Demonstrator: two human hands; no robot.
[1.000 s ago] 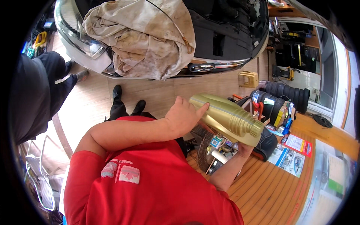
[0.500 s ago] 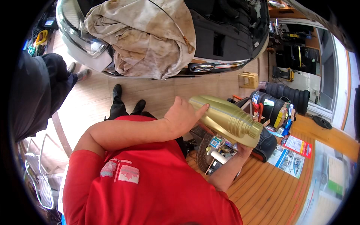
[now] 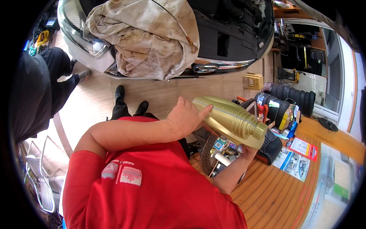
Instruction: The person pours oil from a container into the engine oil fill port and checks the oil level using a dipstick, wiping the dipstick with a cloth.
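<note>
A gold plastic bottle (image 3: 232, 120) lies tilted across my front, its ridged cap toward the lower right. My left hand (image 3: 185, 118) grips it at the upper-left end, one finger along the label strip. My right hand (image 3: 249, 152) holds it from below near the cap end, with the fingers mostly hidden under it. Behind the bottle, a wicker basket (image 3: 207, 156) holds small mixed items on the slatted wooden bench (image 3: 267, 194).
A car front (image 3: 228, 42) with a stained cloth (image 3: 141, 42) over its fender fills the top. Another person's dark-trousered legs (image 3: 45, 87) stand left, near a metal chair (image 3: 40, 175). Right are stacked tyres (image 3: 289, 93), a yellow stool (image 3: 251, 81) and printed sheets (image 3: 293, 164).
The other person's legs at the left have shifted slightly. My hands and the gold bottle are nearly still.
</note>
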